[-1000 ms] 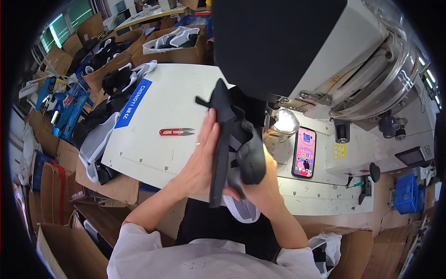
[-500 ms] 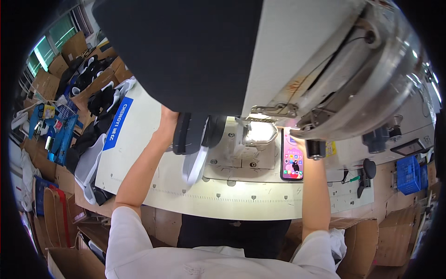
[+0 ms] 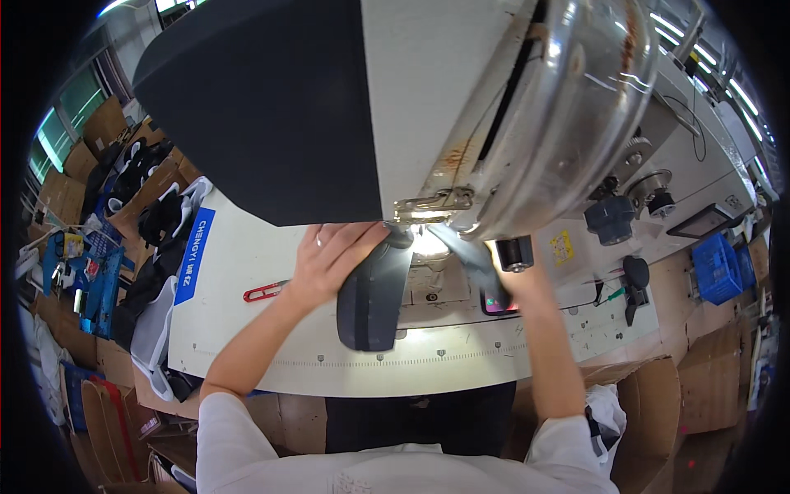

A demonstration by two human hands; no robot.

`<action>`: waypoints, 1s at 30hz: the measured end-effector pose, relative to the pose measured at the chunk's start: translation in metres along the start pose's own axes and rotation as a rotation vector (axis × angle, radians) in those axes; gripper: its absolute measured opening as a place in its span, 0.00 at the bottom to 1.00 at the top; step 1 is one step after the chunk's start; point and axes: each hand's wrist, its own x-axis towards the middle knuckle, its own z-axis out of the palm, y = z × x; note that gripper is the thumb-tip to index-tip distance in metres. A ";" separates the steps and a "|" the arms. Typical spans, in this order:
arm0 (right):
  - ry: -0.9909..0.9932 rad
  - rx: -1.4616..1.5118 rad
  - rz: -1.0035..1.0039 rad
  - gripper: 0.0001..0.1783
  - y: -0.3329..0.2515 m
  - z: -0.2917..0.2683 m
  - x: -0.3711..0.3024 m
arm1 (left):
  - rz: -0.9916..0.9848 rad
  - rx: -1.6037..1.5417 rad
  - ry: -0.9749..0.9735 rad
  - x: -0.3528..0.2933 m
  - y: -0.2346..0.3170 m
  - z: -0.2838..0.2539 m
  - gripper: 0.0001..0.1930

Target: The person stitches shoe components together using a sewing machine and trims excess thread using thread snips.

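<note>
A dark grey shoe upper (image 3: 374, 306) hangs over the sewing machine's work area, its lower end pointing towards me. My left hand (image 3: 329, 262) grips its upper left side, fingers closed together over the fabric and a ring on one finger. Above them looms the machine head (image 3: 403, 107), with its lamp glowing at the needle area. Right of the lamp, a blurred grey flap (image 3: 469, 253) of fabric slants towards my right hand (image 3: 525, 284). That hand is smeared by motion and partly behind a black knob, so its fingers do not show clearly. A phone (image 3: 496, 305) lies partly covered beside it.
Red thread snips (image 3: 265, 291) lie left of my left hand on the white table (image 3: 247, 346). Black and white shoe uppers (image 3: 156, 329) pile along the left edge. Cardboard boxes (image 3: 716, 379) and a blue crate (image 3: 716, 272) stand to the right.
The shoe upper has come right, to the needle area, its dark side now showing. My left hand has come into view on it. The view has shifted, uncovering red snips; the phone is now mostly covered.
</note>
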 end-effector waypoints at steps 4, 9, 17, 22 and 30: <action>0.131 0.611 0.244 0.13 -0.011 0.017 -0.041 | -0.131 0.028 0.156 0.014 0.033 0.015 0.23; 0.399 0.435 -0.082 0.17 -0.017 0.041 -0.058 | -0.023 -0.038 0.121 0.012 0.035 0.018 0.18; 0.144 0.460 -0.049 0.05 -0.027 0.008 -0.030 | -0.226 -0.407 0.134 0.016 0.015 0.016 0.18; -0.018 0.279 0.131 0.06 -0.027 -0.013 -0.008 | -0.413 -0.529 -0.021 0.016 -0.001 0.005 0.16; -0.091 0.291 -0.002 0.09 -0.022 0.002 -0.057 | -0.315 -0.598 0.047 0.025 0.014 -0.003 0.11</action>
